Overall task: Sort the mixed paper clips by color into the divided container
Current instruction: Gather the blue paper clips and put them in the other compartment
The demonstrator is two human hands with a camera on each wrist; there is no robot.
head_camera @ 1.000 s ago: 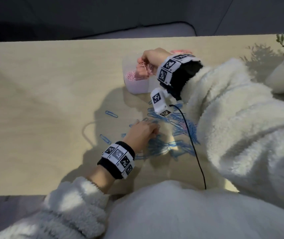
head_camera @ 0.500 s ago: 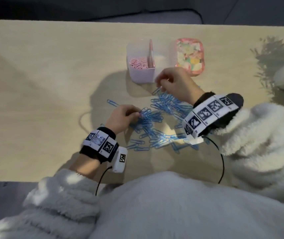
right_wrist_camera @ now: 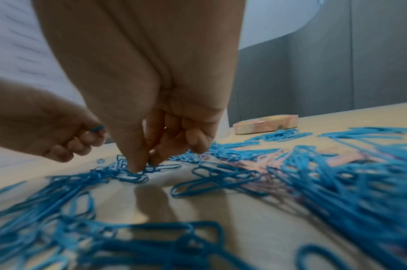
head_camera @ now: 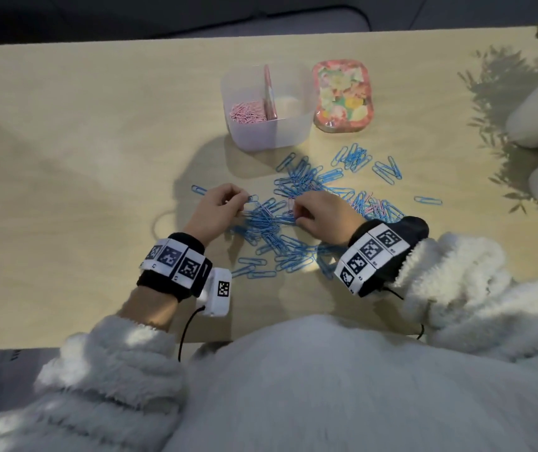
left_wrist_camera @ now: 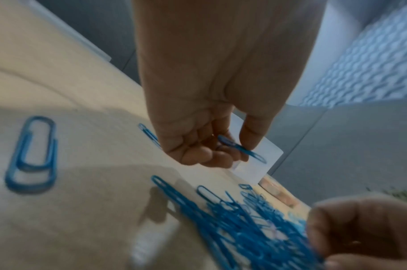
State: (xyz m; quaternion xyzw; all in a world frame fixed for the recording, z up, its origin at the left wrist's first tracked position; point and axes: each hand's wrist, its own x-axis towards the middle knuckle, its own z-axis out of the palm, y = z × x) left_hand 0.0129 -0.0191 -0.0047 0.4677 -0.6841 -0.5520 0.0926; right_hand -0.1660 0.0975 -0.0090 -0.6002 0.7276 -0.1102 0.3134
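Note:
A translucent divided container (head_camera: pixel 245 138) stands at the back of the table; its left compartment holds pink paper clips (head_camera: pixel 248 112), and the right one looks bare. Blue paper clips (head_camera: pixel 297 187) are spread in a wide pile in front of it, with a few pink ones (head_camera: pixel 373 203) mixed in. My left hand (head_camera: pixel 241 203) is at the pile's left edge, fingers curled, pinching a blue clip (left_wrist_camera: pixel 241 150) between thumb and fingers. My right hand (head_camera: pixel 295 212) is down on the pile's middle, thumb and forefinger pinching a clip (right_wrist_camera: pixel 137 176) that lies on the table.
A flowered tin (head_camera: pixel 342 96) lies right of the container. White plant pots (head_camera: pixel 535 115) stand at the right edge of the wooden table (head_camera: pixel 81 158). Single blue clips (head_camera: pixel 427 200) lie scattered to the right and left of the pile.
My right hand has come back from over the container's pink compartment to the middle of the blue pile. My left hand has stayed at the pile's left edge.

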